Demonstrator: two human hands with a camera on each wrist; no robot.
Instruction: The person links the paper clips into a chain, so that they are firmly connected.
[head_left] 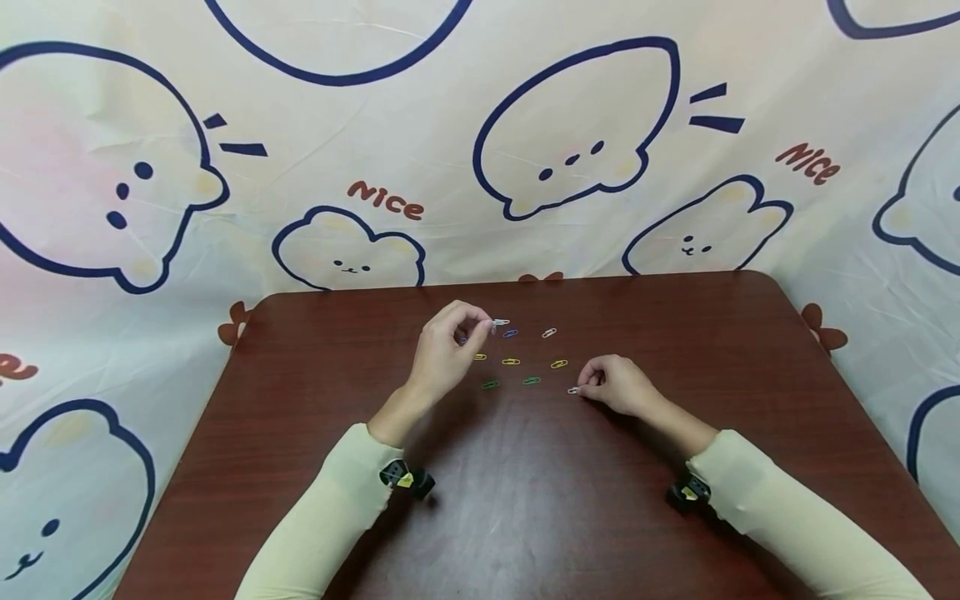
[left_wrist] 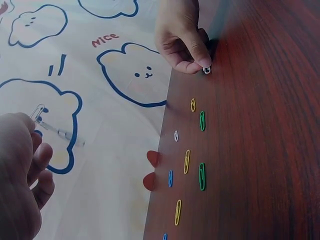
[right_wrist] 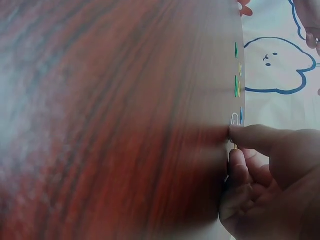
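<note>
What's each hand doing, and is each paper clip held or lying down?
Left hand: pinching
Left-hand clip: pinched, held up
Pale thing beside it: too blurry to tell
Right hand: pinching
Right-hand clip: pinched
Green clips: lying flat, apart
Yellow clips: lying flat, apart
Blue clips: lying flat, apart
Loose white clip: lying flat

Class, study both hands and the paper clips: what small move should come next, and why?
Probably the right hand should lay its white paper clip flat and let go: it pinches that clip low over the table, roughly in line with two green paper clips, while the left hand is occupied, pinching a pale paper clip.
</note>
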